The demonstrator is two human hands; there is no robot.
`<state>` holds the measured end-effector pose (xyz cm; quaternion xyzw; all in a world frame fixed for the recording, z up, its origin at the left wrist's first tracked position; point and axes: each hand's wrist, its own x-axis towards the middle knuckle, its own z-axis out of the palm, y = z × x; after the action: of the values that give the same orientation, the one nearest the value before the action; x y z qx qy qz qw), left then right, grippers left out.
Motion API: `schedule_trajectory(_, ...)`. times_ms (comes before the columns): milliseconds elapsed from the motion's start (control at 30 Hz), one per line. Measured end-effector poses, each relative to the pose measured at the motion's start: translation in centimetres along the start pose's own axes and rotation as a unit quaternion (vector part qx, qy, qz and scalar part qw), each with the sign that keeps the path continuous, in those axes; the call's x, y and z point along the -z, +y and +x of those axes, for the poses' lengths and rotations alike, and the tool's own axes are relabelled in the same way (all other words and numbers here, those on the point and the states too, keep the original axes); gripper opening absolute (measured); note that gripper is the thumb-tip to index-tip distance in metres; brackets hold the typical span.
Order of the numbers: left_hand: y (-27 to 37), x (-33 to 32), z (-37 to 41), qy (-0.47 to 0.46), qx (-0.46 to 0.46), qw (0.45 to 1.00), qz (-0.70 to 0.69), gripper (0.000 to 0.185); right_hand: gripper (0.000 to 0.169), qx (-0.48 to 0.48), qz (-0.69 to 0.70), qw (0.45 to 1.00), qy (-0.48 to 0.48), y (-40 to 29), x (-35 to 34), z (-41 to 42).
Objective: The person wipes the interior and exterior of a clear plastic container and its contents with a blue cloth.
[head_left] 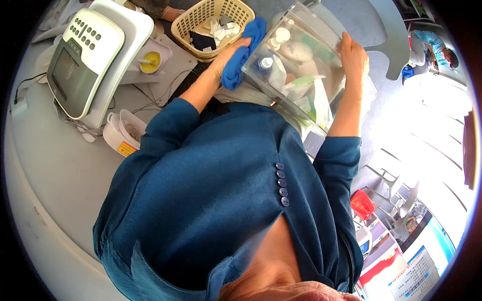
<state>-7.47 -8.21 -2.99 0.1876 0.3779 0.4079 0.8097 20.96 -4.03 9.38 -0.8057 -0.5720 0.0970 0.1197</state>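
Note:
A clear plastic box (301, 71) is tilted in front of my chest. Through its walls I see white-capped bottles (266, 63), a rounded white item (296, 51) and soft green-and-white packets (301, 88). My right hand (353, 56) grips the box's right side, thumb up along the edge. A folded blue cloth (244, 54) is in my left hand (231, 56), pressed against or very close to the left edge of the box. The fingers of that hand are partly hidden behind the cloth.
A cream plastic basket (212, 22) with cloth and white scraps stands ahead. To the left are a machine with a screen and buttons (84, 64), a yellow-filled cup (151, 62), cables and a white bin (126, 131). Grey chairs (391, 37) and another person (437, 49) are to the right.

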Motion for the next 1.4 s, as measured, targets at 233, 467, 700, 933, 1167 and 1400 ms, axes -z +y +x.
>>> schedule_trajectory(233, 5.1, -6.6, 0.6, -0.002, -0.074, 0.99, 0.118, 0.055, 0.055, -0.018, 0.028, 0.999, 0.015, 2.1, -0.3, -0.3)
schedule_trajectory(467, 4.7, -7.4, 7.9, -0.056, -0.035, 0.991, 0.12, 0.043, 0.051, -0.01, 0.029, 0.999, 0.014, 2.4, -0.6, 0.6)
schedule_trajectory(700, 2.7, -5.2, -0.1, 0.054, 0.017, 0.982, 0.182, 0.066, 0.045, 0.029, 0.061, 0.997, 0.045, 2.7, -0.3, -1.1)
schedule_trajectory(933, 5.9, -9.1, 2.8, -0.075, -0.088, 0.986, 0.121, 0.074, 0.046, 0.055, 0.07, 0.993, 0.072, 2.6, -0.3, -0.9)
schedule_trajectory(1167, 2.0, -4.8, 6.8, 0.011, 0.075, 0.992, 0.097, 0.054, 0.047, 0.05, 0.065, 0.994, 0.07, 3.0, -0.6, -0.9)
schedule_trajectory(1400, 0.9, -3.5, -0.9, 0.149, 0.093, 0.972, 0.155, 0.046, 0.043, 0.075, 0.065, 0.993, 0.058, 3.6, -0.8, -1.4)
